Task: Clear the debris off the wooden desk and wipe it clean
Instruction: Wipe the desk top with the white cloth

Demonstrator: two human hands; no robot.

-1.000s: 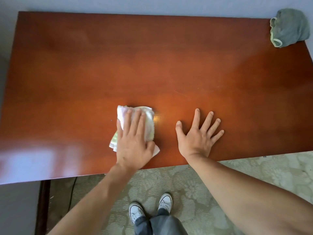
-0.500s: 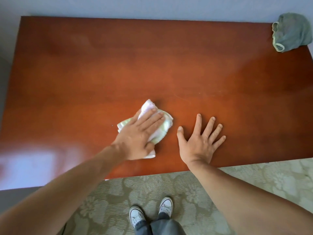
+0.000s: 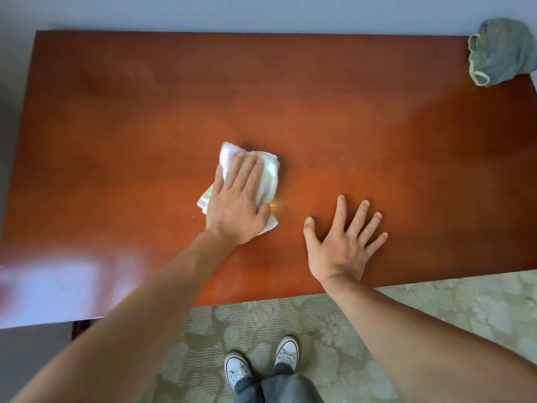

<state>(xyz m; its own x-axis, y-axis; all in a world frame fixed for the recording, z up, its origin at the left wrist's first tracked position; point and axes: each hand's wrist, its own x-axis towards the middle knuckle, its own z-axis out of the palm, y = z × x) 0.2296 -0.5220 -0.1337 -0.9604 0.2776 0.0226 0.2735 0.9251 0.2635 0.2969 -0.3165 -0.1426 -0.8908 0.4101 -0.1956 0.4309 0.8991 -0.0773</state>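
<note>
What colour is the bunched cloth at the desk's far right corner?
Grey-green with a pale green hem, seen in the head view.

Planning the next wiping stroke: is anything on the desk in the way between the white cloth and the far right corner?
Only the crumpled grey-green cloth, sitting in that corner. The wooden desk shows nothing else between it and the white cloth under the left hand.

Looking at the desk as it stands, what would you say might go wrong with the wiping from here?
The grey-green cloth sits bunched at the desk's far right corner, partly over the edge; a wide stroke could knock it off. The right hand rests flat on the wood and may leave prints. The left hand presses a crumpled white cloth, so strokes may miss strips.
</note>
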